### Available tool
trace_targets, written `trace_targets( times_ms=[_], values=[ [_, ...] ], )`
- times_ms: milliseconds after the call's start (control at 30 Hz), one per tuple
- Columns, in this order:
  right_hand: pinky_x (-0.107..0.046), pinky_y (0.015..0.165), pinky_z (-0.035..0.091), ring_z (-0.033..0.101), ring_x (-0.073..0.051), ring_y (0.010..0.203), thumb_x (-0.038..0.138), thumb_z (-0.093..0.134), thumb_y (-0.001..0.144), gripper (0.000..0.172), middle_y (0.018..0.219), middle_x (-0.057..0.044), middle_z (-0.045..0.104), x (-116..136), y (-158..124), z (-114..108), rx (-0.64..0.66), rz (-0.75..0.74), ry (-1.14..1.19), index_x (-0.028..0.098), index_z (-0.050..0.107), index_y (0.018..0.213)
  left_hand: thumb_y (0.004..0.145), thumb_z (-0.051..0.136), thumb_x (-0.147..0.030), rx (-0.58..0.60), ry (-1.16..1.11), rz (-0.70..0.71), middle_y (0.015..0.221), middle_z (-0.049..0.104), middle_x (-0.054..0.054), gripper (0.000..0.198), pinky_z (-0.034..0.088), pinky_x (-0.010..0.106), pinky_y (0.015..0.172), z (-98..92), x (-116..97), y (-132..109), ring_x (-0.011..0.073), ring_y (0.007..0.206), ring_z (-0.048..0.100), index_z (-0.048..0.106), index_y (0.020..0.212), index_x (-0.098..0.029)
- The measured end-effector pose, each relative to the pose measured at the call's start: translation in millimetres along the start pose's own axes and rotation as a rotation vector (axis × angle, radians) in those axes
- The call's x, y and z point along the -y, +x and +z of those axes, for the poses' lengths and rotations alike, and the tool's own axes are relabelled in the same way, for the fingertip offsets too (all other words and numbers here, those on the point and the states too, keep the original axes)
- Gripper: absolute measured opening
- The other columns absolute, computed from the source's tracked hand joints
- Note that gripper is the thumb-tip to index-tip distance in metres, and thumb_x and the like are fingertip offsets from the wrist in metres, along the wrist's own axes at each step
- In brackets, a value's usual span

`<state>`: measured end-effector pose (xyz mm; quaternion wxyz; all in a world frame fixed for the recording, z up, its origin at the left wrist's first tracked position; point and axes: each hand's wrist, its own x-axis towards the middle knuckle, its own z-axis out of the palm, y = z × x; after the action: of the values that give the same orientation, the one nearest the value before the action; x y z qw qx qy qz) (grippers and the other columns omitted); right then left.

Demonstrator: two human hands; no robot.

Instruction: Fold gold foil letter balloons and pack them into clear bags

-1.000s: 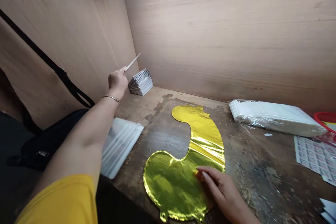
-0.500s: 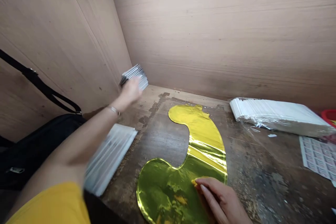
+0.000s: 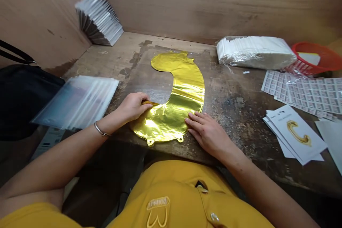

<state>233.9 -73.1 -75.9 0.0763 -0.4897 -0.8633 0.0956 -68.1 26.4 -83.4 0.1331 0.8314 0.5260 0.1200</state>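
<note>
Gold mylar foil balloon (image 3: 184, 92), curved C-like outline, lies flat on the scarred wooden worktop (image 3: 235, 121), directly in front of you. Your left hand (image 3: 130, 107) is at its inner curve: fingers curled and held together, gripping a small gold foil edge against the thumb side, though the exact pinch is partly hidden. Your right hand (image 3: 210, 135) is on the balloon's lower right edge, fingers spread and flat, fingertips (image 3: 190, 117) pressing on the foil. Two small tabs on the balloon's bottom edge sit clear of both hands. Silver bangle (image 3: 100, 129) on your left wrist. Right of the balloon: a fanned stack of white printed cards (image 3: 294, 135), each showing a gold balloon picture, with small heading text too small to read. Beyond them, sheets of repeated printed labels (image 3: 301, 92), also unreadable at this resolution. Plastic-wrapped white stack (image 3: 253, 52) next to a red plastic basket (image 3: 315, 57). Left side: clear plastic sleeves (image 3: 77, 101) beside a black bag (image 3: 21, 96). Far corner: fanned silver-edged packets (image 3: 98, 17) against the plywood wall (image 3: 213, 0). Your yellow shirt (image 3: 171, 199) has an embroidered chest logo (image 3: 157, 212), no legible brand.
</note>
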Motion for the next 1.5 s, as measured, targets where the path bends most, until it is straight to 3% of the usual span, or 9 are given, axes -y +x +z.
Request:
trace_targets(
  times_ms=[333,500,633,867,1000,1100,1200,1367,1500],
  values=[
    [-0.052,0.105,0.047,0.055,-0.032,0.126,0.024,0.054,0.094,0.033,0.134,-0.01,0.061,-2.0,-4.4,4.5,-0.049,0.013,-0.022,0.017,0.066,0.124,0.095,0.045,-0.028,-0.186,0.374,0.395,0.09,0.07,0.009,0.028,0.041,0.033,0.068,-26.0,-25.0,-3.5,0.022,0.078,0.059,0.07,0.09,-0.018],
    [-0.052,0.103,0.048,0.057,-0.032,0.125,0.024,0.053,0.095,0.032,0.134,-0.009,0.061,-1.9,-3.4,4.4,-0.051,-0.009,-0.047,0.018,0.067,0.123,0.096,0.045,-0.044,-0.105,0.159,0.219,0.061,0.057,0.003,0.046,0.032,0.028,0.054,-39.5,-34.5,3.7,0.015,0.055,0.05,0.062,0.064,-0.016],
    [-0.05,0.103,0.05,0.058,-0.031,0.124,0.025,0.055,0.094,0.032,0.133,-0.008,0.063,-2.8,-3.1,5.1,-0.071,-0.009,-0.054,0.019,0.067,0.123,0.094,0.049,-0.044,0.039,-0.001,0.088,0.06,0.061,0.001,0.041,0.035,0.025,0.054,-42.2,-29.3,11.2,0.0134,0.055,0.053,0.067,0.069,-0.017],
    [-0.05,0.102,0.05,0.058,-0.031,0.123,0.025,0.056,0.093,0.031,0.133,-0.008,0.063,-3.5,-3.7,7.9,-0.084,-0.002,-0.047,0.019,0.068,0.121,0.097,0.042,-0.029,-0.231,0.341,0.498,0.102,0.073,0.01,0.032,0.047,0.032,0.07,-48.2,-28.5,7.4,0.0202,0.083,0.065,0.071,0.094,-0.016],
    [-0.052,0.102,0.05,0.058,-0.031,0.123,0.024,0.055,0.093,0.032,0.133,-0.008,0.062,-2.4,-3.7,8.2,-0.082,-0.001,-0.059,0.019,0.067,0.122,0.097,0.043,-0.029,-0.227,0.34,0.614,0.108,0.072,0.008,0.029,0.046,0.032,0.071,-63.7,-41.2,6.9,0.0193,0.087,0.064,0.071,0.095,-0.02],
    [-0.052,0.101,0.05,0.059,-0.032,0.122,0.024,0.055,0.093,0.031,0.132,-0.008,0.063,-2.8,-4.1,8.1,-0.085,-0.008,-0.066,0.018,0.068,0.122,0.096,0.045,-0.038,-0.193,0.217,0.481,0.088,0.072,0.006,0.035,0.041,0.027,0.059,-70.3,-47.0,7.5,0.0163,0.071,0.062,0.068,0.079,-0.018],
    [-0.052,0.1,0.051,0.059,-0.032,0.121,0.024,0.056,0.093,0.03,0.131,-0.008,0.064,-3.6,-4.4,7.9,-0.087,-0.006,-0.073,0.019,0.069,0.12,0.09,0.054,-0.049,-0.094,-0.089,0.076,0.06,0.06,0.001,0.043,0.035,0.023,0.05,-70.5,-43.9,7.4,0.0126,0.054,0.053,0.06,0.063,-0.016],
    [-0.052,0.101,0.05,0.058,-0.032,0.123,0.025,0.054,0.094,0.031,0.131,-0.008,0.064,-0.9,-3.2,8.3,-0.083,0.006,-0.052,0.019,0.068,0.121,0.069,0.076,-0.038,0.577,-0.753,-0.347,0.068,0.066,0.001,0.025,0.046,0.022,0.055,-65.5,-34.8,-5.2,0.0146,0.058,0.06,0.068,0.07,-0.015],
    [-0.051,0.104,0.048,0.056,-0.031,0.126,0.023,0.055,0.093,0.031,0.133,-0.008,0.063,-0.8,-3.4,6.6,-0.056,0.042,-0.013,0.019,0.068,0.121,0.076,0.07,-0.031,0.507,-1.269,-0.431,0.075,0.071,0.005,0.018,0.054,0.026,0.064,-54.6,-49.5,-17.9,0.0178,0.067,0.066,0.07,0.077,-0.013]
  ],
)
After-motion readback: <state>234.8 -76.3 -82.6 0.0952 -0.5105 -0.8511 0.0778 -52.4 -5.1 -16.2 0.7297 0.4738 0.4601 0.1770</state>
